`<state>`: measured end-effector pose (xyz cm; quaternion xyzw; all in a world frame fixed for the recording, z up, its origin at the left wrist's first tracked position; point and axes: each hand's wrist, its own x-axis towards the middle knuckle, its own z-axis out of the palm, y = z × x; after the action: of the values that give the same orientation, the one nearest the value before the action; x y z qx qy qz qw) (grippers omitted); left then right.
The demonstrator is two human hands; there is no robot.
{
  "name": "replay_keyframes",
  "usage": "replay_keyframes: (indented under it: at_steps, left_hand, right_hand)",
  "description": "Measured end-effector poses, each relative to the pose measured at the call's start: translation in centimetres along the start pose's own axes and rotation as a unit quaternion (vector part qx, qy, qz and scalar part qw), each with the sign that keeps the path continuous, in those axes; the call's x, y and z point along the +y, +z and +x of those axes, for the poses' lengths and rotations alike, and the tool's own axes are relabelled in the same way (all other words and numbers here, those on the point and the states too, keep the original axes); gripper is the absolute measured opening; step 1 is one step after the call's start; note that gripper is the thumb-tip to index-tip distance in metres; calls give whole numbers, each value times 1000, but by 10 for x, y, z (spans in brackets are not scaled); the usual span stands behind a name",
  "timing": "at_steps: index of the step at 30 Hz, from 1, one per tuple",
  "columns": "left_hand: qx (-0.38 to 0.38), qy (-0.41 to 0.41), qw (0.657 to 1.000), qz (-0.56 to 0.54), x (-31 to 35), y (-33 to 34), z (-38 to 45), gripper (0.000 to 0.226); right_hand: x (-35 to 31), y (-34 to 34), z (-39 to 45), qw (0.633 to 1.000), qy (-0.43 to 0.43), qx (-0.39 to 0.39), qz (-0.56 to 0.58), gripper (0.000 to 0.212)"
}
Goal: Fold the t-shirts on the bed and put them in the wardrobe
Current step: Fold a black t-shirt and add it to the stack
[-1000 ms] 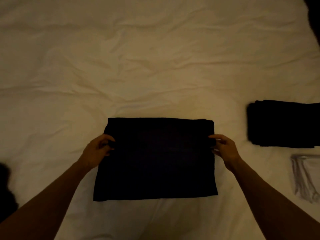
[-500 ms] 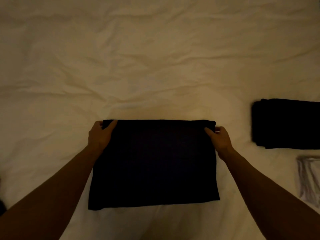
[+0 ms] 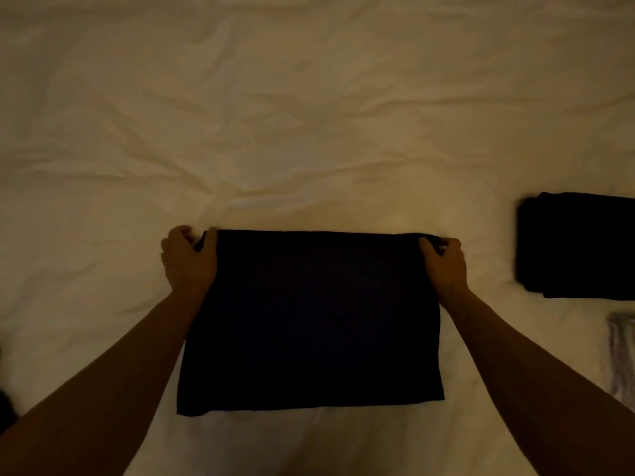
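A black t-shirt (image 3: pixel 312 321), folded into a flat rectangle, lies on the white bed sheet (image 3: pixel 309 115) in front of me. My left hand (image 3: pixel 189 261) pinches its far left corner, thumb on top of the cloth. My right hand (image 3: pixel 445 264) pinches the far right corner the same way. Both forearms run along the rectangle's side edges. A second folded black t-shirt (image 3: pixel 580 245) sits on the bed to the right, apart from my hands. The wardrobe is out of view.
A grey-and-white folded garment (image 3: pixel 622 355) lies at the right edge, below the black pile. Something dark (image 3: pixel 5 407) shows at the lower left edge. The sheet is wrinkled, and lit dimly.
Both hands slid from the middle of the shirt's side edges up to its far corners. The shirt's near edge now lies lower in view.
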<state>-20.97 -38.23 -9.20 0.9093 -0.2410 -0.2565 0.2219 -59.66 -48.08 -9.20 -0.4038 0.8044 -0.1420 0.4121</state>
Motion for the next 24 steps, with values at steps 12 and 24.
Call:
replay_keyframes:
  at_steps: [12, 24]
  left_hand:
    - [-169, -39, 975, -139, 22, -27, 25, 7]
    - [67, 326, 933, 135, 38, 13, -7, 49]
  right_hand:
    - [-25, -22, 15, 992, -19, -68, 102, 19]
    - [-55, 36, -17, 917, -274, 162, -241, 50]
